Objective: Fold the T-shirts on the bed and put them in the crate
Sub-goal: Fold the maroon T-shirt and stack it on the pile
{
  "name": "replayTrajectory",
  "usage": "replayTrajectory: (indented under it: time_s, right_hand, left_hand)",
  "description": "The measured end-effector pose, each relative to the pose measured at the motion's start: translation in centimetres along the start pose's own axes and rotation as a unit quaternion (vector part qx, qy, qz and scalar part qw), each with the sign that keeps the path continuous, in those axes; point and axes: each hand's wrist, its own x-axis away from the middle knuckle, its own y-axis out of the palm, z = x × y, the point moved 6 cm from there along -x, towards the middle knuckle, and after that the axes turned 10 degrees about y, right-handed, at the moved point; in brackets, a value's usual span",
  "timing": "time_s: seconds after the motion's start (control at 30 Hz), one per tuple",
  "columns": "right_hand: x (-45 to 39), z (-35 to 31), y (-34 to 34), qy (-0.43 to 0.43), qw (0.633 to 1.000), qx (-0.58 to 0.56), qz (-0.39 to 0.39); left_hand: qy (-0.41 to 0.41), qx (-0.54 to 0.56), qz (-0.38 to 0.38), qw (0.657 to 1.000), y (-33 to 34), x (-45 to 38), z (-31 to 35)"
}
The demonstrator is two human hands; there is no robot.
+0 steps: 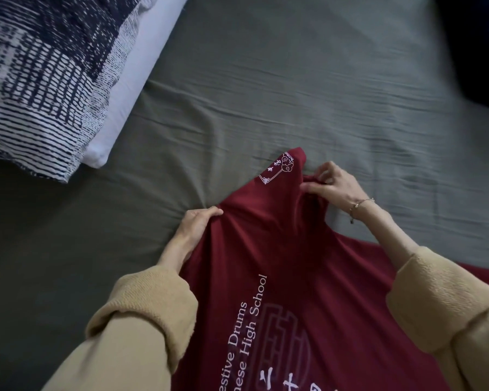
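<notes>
While both sleeves (141, 314) of a tan sweater fill the bottom corners, a dark red T-shirt (280, 263) spreads between them over the bed (294, 80), running from the bottom edge up to approx. the middle of the view; white print on it reads "Festive Drums" and "High School" in part, w/ a round emblem beside the words, cut off at the bottom. Left hand (194, 224) grips the shirt's left edge, fingers curled into the cloth, thumb on top; cloth bunches under it. Right hand (332, 183) pinches a gathered fold at the shirt's upper right, fingertips clamped together on the fabric; a thin bracelet (360, 206) sits on that wrist. Just left of the right hand a sleeve of the shirt sticks up w/ a small white logo (277, 169), its tip the shirt's farthest point. No crate in view, so cannot tell what it holds. Beyond the shirt the grey-green sheet lies wrinkled but bare across the centre and far right, plenty of open room there; to the left, bare sheet too. Far left, a navy-and-white patterned pillow (40, 80) lies on a plain white pillow (130, 88), well apart from the shirt; top right corner, sth dark (474, 52) at the bed's edge, too blurred to tell.
</notes>
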Motion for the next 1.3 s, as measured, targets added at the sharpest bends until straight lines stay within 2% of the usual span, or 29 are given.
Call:
replayTrajectory:
  time_s: [0.07, 0.2, 0.3, 0.43, 0.53, 0.8, 0.97, 1.07, 1.13, 1.3]
  right_hand:
    - [-0.2, 0.6, 0.0, 0.001, 0.998, 0.066, 0.008]
    - [-0.5, 2.7, -2.1, 0.043, 0.994, -0.057, 0.079]
    - [-0.5, 2.7, -2.3, 0.020, 0.994, -0.060, 0.092]
    - [-0.4, 1.1, -0.4, -0.014, 0.999, 0.007, 0.030]
    - [-0.6, 0.3, 0.5, -0.013, 0.990, 0.130, 0.044]
    - [-0.8, 1.2, -1.2, -0.014, 0.989, 0.087, 0.118]
    - [-1.6, 0.1, -0.1, 0.031, 0.998, 0.020, 0.053]
    - [-2.5, -1.6, 1.2, 0.014, 0.990, 0.137, 0.033]
    - [-3.0, -2.6, 1.9, -0.015, 0.985, 0.169, 0.031]
    - [-3.5, -3.1, 1.7, -0.031, 0.994, 0.081, 0.069]
  left_hand:
    - [-0.001, -0.002, 0.005, 1.000, -0.1, 0.0, -0.1]
    - [-0.002, 0.005, 0.011, 1.000, 0.1, 0.2, 0.2]
    - [-0.006, -0.003, 0.021, 1.000, 0.0, 0.1, 0.2]
    - [-0.011, -0.008, 0.016, 1.000, 0.1, 0.1, 0.0]
    - [-0.008, 0.019, 0.013, 1.000, 0.2, 0.1, 0.0]
    - [-0.001, 0.007, 0.017, 1.000, 0.0, 0.0, -0.1]
    - [-0.003, -0.003, 0.018, 1.000, 0.0, -0.1, 0.0]
    - [-0.011, 0.007, 0.021, 1.000, -0.1, -0.1, -0.1]
    - [-0.014, 0.013, 0.019, 1.000, -0.2, -0.2, -0.3]
    - [-0.021, 0.025, 0.016, 0.999, -0.4, -0.3, -0.5]
